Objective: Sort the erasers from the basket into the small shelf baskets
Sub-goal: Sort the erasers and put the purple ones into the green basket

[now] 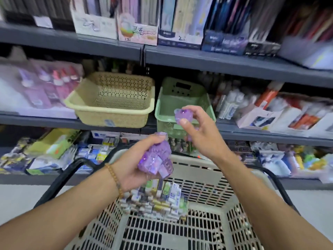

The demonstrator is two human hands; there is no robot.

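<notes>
The right hand is pinching one purple eraser over the green shelf basket's front edge. The left hand is gripping a purple eraser bunch above the big shopping basket, with open room between both hands.

Two bare forearms enter from 7 and 5 o'clock, no sleeves visible on either. Left wrist wears a bracelet of small round tan-brown beads, single strand, snug round the wrist. Left hand and right hand are bare: no gloves, no rings visible. Right wrist carries no band or watch. Fingernails short, unpainted. Edges slightly motion-blurred, so finer marks on the bracelet can't be made out.
</notes>
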